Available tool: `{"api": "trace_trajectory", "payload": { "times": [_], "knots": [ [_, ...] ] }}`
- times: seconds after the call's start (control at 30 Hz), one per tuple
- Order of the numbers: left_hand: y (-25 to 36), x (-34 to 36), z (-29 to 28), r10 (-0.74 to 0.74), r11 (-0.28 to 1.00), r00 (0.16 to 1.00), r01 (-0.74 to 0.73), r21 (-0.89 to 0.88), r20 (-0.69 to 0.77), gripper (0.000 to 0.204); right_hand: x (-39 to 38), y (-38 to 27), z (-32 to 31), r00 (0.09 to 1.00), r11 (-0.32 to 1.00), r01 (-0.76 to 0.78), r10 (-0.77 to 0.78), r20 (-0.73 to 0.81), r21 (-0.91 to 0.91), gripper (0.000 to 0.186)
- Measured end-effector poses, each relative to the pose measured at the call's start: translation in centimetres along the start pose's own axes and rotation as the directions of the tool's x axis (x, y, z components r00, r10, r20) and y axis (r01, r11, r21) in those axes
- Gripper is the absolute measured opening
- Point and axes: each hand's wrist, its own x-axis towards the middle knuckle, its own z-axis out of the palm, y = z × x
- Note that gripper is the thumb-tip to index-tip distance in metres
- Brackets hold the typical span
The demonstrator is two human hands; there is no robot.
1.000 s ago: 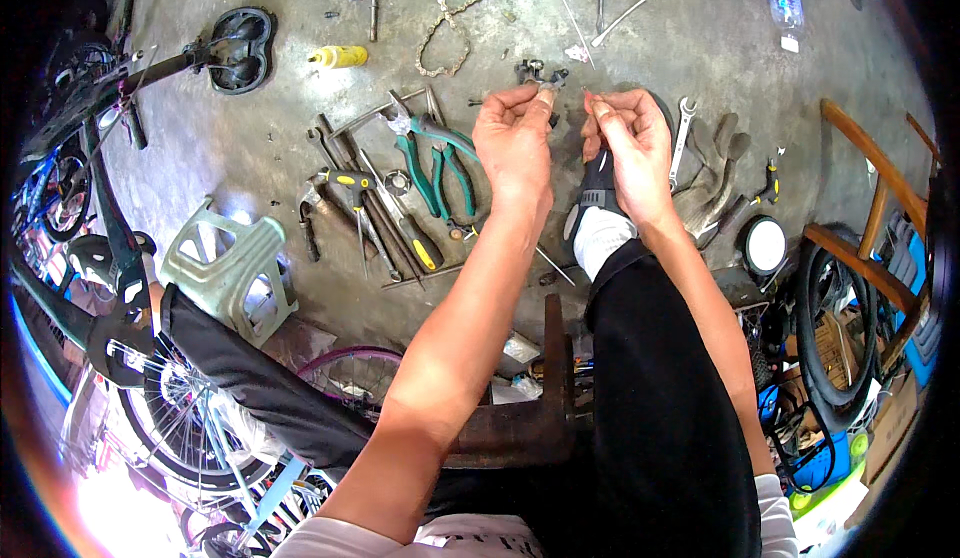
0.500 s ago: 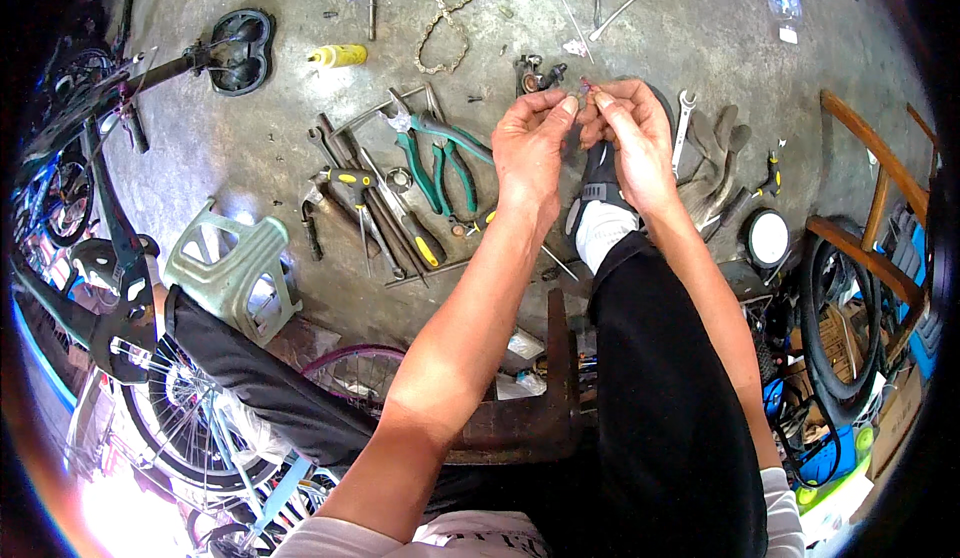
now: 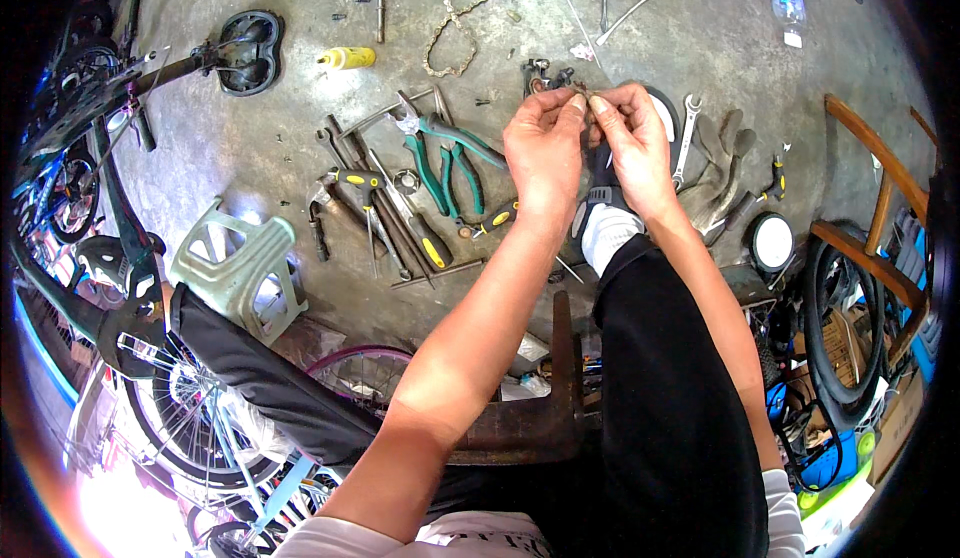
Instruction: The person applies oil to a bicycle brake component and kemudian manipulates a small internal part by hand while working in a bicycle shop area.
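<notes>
My left hand [image 3: 545,153] and my right hand [image 3: 637,148] meet above my right shoe, thumbs and forefingers pinched together at the tips. Something tiny and dark sits between them, too small to name. Just beyond the fingertips lies a dark metal part [image 3: 545,76] on the floor. Green-handled pliers [image 3: 447,163] rest to the left of my left hand. To the right of my right hand are a combination wrench [image 3: 687,138] and a pair of grey, soiled work gloves [image 3: 712,178].
A hammer [image 3: 322,196], screwdrivers and other tools lie left of the pliers. Farther off are a yellow bottle [image 3: 347,58] and a bicycle chain [image 3: 452,43]. A pale green stool [image 3: 235,268] stands at left beside bicycles. Tyres [image 3: 845,338] and a wooden frame [image 3: 875,168] are at right.
My fingertips have drawn closer together, and the small reddish bit seen between them is now mostly hidden. The whole view has shifted slightly.
</notes>
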Motion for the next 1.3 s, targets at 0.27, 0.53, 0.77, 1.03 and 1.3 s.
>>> {"api": "trace_trajectory", "payload": {
  "times": [0.27,0.53,0.77,1.03,1.3],
  "knots": [
    [0.0,-0.1,-0.5,-0.009,0.998,1.0,0.01,-0.059,0.01,0.019,0.1,0.3,0.3,0.993,0.99,0.115,-0.114,-0.021,0.077,0.009],
    [-0.5,0.2,-2.4,-0.139,0.981,0.982,0.154,-0.121,0.13,0.022,-0.6,-0.6,0.8,0.99,0.993,0.116,-0.113,-0.08,0.029,0.021],
    [-1.4,0.2,-4.1,-0.219,0.915,0.95,0.279,-0.291,0.223,0.022,-0.2,-0.1,0.6,0.967,0.95,0.252,-0.256,0.004,-0.187,0.019],
    [-1.4,-0.2,-3.9,-0.267,0.85,0.923,0.361,-0.384,0.276,0.017,-0.6,-0.5,0.4,0.968,0.952,0.247,-0.25,0.01,-0.181,0.016],
    [-1.8,0.0,-4.7,-0.259,0.843,0.919,0.365,-0.395,0.296,0.02,-0.8,-1.2,0.6,0.949,0.913,0.315,-0.296,0.111,-0.26,0.015]
  ]
}}
